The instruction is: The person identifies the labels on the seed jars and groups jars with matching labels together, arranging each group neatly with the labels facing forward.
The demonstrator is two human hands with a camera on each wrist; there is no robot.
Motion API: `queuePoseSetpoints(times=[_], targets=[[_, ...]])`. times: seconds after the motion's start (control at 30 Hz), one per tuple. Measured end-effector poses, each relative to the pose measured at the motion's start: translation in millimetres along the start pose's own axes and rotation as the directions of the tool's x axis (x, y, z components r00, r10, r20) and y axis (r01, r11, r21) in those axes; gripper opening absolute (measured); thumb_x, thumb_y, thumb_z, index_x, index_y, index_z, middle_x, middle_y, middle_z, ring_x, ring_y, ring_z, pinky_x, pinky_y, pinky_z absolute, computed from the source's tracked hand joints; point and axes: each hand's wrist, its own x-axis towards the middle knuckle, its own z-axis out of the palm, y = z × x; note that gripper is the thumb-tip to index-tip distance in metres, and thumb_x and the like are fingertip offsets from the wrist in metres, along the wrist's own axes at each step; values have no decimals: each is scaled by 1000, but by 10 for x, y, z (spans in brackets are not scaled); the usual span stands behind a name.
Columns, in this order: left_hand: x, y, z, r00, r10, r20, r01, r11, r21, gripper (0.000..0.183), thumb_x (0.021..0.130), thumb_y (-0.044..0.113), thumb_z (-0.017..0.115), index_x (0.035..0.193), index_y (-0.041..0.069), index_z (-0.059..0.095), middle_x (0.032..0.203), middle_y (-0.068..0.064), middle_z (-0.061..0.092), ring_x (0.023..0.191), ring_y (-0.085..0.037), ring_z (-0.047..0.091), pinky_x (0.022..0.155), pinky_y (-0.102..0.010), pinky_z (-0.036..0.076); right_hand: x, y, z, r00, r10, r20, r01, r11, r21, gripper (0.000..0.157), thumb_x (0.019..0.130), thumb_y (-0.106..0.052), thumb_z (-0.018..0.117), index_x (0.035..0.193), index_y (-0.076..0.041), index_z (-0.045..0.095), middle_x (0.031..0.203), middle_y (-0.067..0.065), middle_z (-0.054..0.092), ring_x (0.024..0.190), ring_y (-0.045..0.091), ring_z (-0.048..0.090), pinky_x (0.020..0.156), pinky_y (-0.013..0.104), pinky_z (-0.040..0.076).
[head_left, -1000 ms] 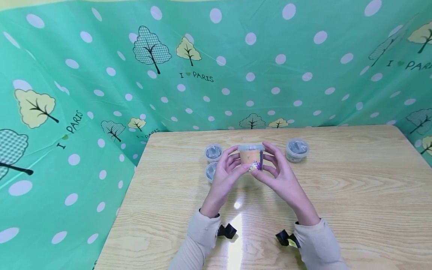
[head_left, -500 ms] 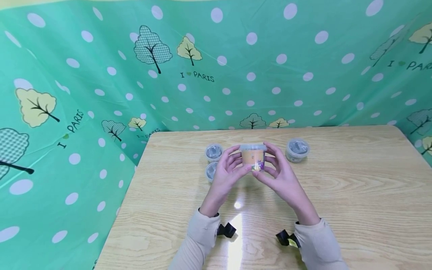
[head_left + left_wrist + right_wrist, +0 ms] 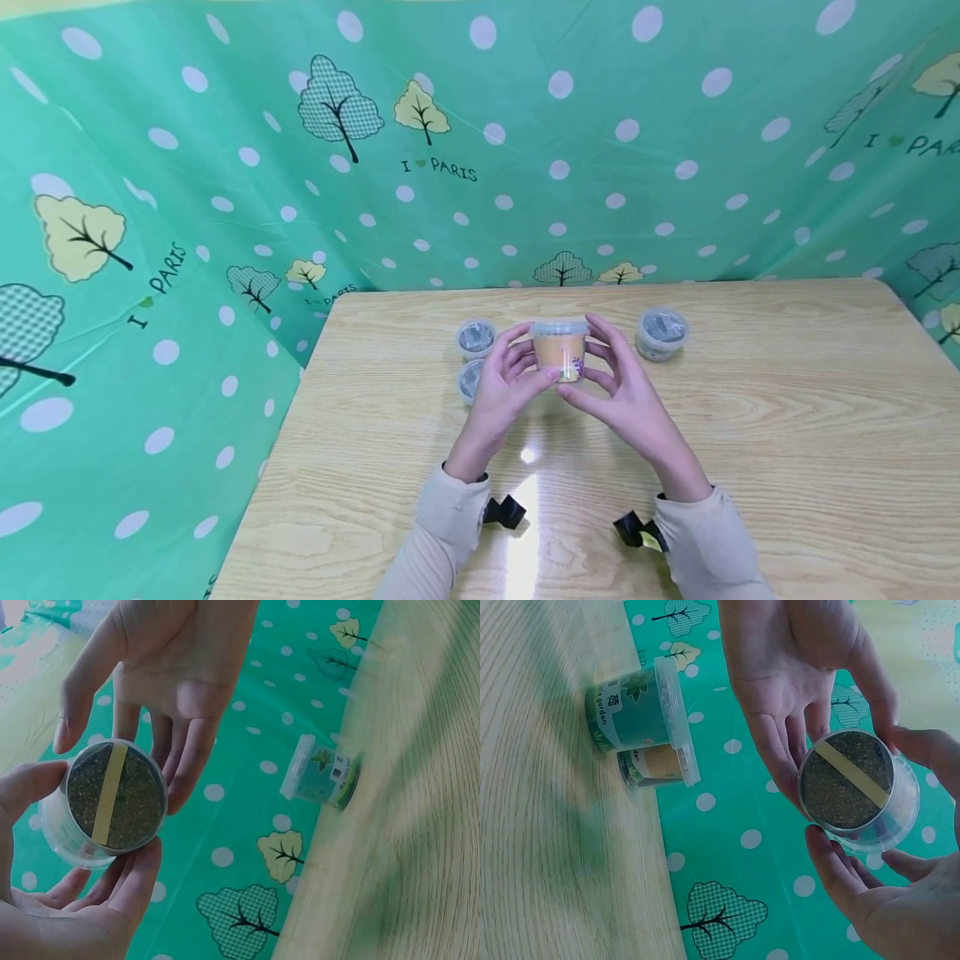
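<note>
Both hands hold a small lidded plastic cup (image 3: 559,350) in the air above the table, lid up. Its label is orange with purple flowers low on the right. My left hand (image 3: 504,383) grips the left side, thumb on the front. My right hand (image 3: 618,387) has its fingers along the right side and its thumb at the lower edge. Seen from below in the left wrist view, the cup's base (image 3: 112,799) is clear over dark, grainy, soil-like filling, crossed by a yellow strip. The right wrist view shows the same base (image 3: 847,780) between both hands.
Behind my left hand stand two similar lidded cups (image 3: 476,340), the nearer one partly hidden. Another, green-labelled cup (image 3: 319,772) stands right of my right hand. The wooden table (image 3: 787,417) ends against a green dotted cloth (image 3: 525,183).
The held cup has turned slightly between my fingers: its printed flowers have slid to the right and the dark side panel has gone from view. The hands have barely moved.
</note>
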Motion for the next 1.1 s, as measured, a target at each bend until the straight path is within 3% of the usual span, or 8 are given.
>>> queuePoseSetpoints(times=[0.2, 0.7, 1.1], targets=[[-3, -2, 6, 1000, 1, -15, -1, 1000, 5, 69, 85, 4, 75, 145, 14, 42, 139, -15, 54, 124, -27, 55, 104, -38, 51, 9, -4, 5, 1000, -10, -13, 10, 1000, -16, 92, 83, -4, 79, 156, -19, 25, 158, 7, 25, 137, 30, 40, 101, 16, 48], [7, -6, -8, 999, -23, 44, 23, 1000, 7, 67, 91, 10, 67, 150, 13, 36, 142, -20, 51, 127, -30, 53, 105, -38, 50, 4, 4, -3, 1000, -4, -20, 5, 999, 45, 84, 86, 2, 73, 155, -16, 27, 150, 9, 35, 132, 26, 43, 100, 17, 49], [11, -7, -13, 1000, 6, 19, -6, 1000, -3, 68, 89, 7, 68, 149, 11, 37, 141, -19, 52, 125, -29, 54, 103, -38, 51, 7, -7, 11, 998, -49, -40, 49, 999, 0, 87, 87, -1, 73, 157, -9, 22, 156, 12, 31, 142, 27, 33, 106, 14, 43]])
